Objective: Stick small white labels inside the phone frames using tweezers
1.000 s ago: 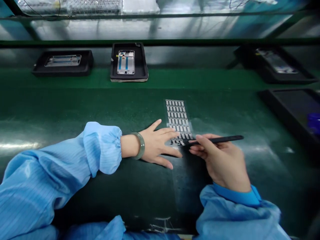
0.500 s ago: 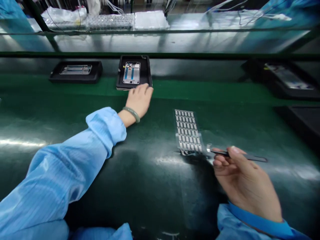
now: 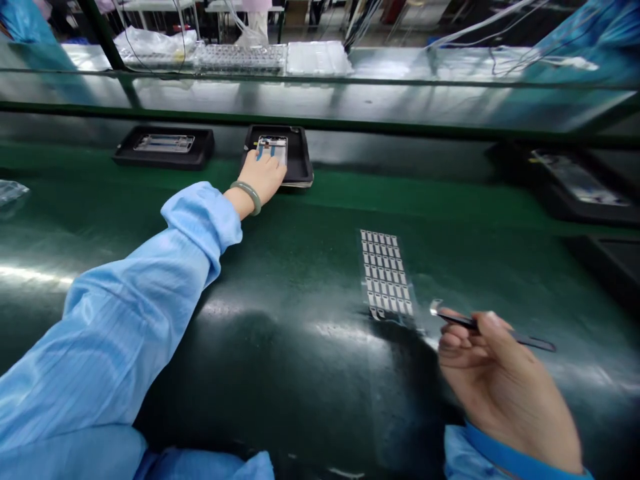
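My left hand (image 3: pixel 264 175) reaches forward to a phone frame (image 3: pixel 279 149) with blue strips, lying in a black foam tray (image 3: pixel 299 175). Its fingers are bent over the frame's lower end; the thumb is hidden. On the right, my right hand (image 3: pixel 505 373) pinches dark tweezers (image 3: pixel 535 342). A small pale bent piece (image 3: pixel 436 307) sits at the tweezer tips, above the green surface. Between my hands lies a clear sheet of small metallic stickers (image 3: pixel 387 272) in rows, its near row partly used up.
Another black tray (image 3: pixel 200 155) with a phone part stands at the back left. To the right are a tray (image 3: pixel 565 203) holding a phone frame and a dark tray (image 3: pixel 617 267). A green rail (image 3: pixel 350 125) and a shelf with bubble wrap (image 3: pixel 240 59) run behind. Clear plastic (image 3: pixel 11 192) lies far left.
My left hand has moved from the tray's near right corner onto the phone frame's lower end. The right hand still holds the tweezers and small piece. The view has tilted up slightly.
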A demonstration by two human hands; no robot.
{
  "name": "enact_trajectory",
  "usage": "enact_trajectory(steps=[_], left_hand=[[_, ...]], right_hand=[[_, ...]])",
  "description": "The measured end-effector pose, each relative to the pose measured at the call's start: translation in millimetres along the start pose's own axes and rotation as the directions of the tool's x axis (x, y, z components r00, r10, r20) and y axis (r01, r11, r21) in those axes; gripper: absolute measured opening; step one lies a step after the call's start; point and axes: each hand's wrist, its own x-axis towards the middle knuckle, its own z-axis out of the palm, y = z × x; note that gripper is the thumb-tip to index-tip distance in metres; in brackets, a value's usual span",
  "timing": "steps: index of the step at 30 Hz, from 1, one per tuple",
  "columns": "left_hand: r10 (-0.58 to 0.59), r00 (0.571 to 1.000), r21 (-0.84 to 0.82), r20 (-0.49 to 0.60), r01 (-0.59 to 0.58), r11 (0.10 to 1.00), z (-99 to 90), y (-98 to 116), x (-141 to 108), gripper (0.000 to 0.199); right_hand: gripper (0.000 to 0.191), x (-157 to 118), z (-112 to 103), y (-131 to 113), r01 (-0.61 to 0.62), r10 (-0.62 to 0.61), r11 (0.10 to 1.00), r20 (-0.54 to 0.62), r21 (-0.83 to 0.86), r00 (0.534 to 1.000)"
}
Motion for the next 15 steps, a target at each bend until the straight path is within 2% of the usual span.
enact_trajectory(steps=[2, 5, 9, 11, 13, 15], left_hand=[[0.06, 0.998, 0.003, 0.002, -0.06, 0.998, -15.3, 5, -18, 0.033], [0.196, 0.981, -0.02, 0.016, -0.195, 0.981, -33.6, 23, -62, 0.027], [0.387, 0.922, -0.092, 0.018, -0.383, 0.919, -46.9, 60, -136, 0.017], [0.466, 0.884, -0.163, -0.035, -0.465, 0.87, -51.2, 82, -171, 0.02], [0.486, 0.868, -0.269, -0.101, -0.494, 0.827, -55.8, 104, -202, 0.02], [0.458, 0.877, -0.376, -0.147, -0.478, 0.794, -60.8, 125, -227, 0.018]], right_hand=[[0.042, -4, 1, -1, 0.004, -0.004, 1.0, 0.025, 0.004, 1.0], [0.048, -12, 3, -1, 0.005, -0.005, 1.0, 0.057, 0.001, 0.998], [0.045, -24, 10, 0, -0.005, 0.009, 0.999, 0.091, -0.043, 0.996], [0.044, -30, 15, 1, 0.0, 0.01, 0.996, 0.111, -0.089, 0.994], [0.044, -38, 20, 2, 0.025, -0.002, 0.988, 0.148, -0.151, 0.989], [0.044, -45, 26, 5, 0.057, -0.015, 0.976, 0.197, -0.208, 0.98]])
